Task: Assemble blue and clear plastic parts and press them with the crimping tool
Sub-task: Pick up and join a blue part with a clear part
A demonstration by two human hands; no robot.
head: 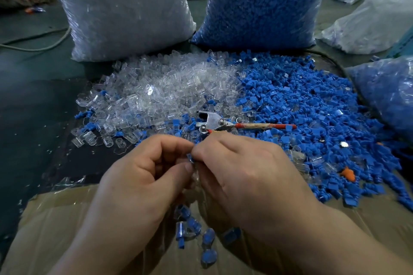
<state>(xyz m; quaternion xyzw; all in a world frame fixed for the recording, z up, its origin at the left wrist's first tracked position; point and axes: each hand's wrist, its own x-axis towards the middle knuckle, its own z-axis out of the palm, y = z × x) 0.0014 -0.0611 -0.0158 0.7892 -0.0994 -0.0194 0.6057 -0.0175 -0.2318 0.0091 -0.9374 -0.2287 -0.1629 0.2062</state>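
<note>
My left hand (143,169) and my right hand (243,169) meet at the fingertips in the middle of the view. Between them they pinch a small blue part (190,158) with a clear part under it, mostly hidden by the fingers. Just beyond the hands lies the crimping tool (223,123), metal head to the left, red handle to the right, on the heap. A pile of clear parts (161,91) spreads left of it and a pile of blue parts (301,105) right of it. Several joined blue-and-clear pieces (192,227) lie on the cardboard below my hands.
A big bag of clear parts (120,6) and a big bag of blue parts (266,2) stand behind the piles. Another blue-filled bag (388,91) sits at the right edge. Brown cardboard (55,214) covers the near surface. An orange piece (347,173) lies among the blue parts.
</note>
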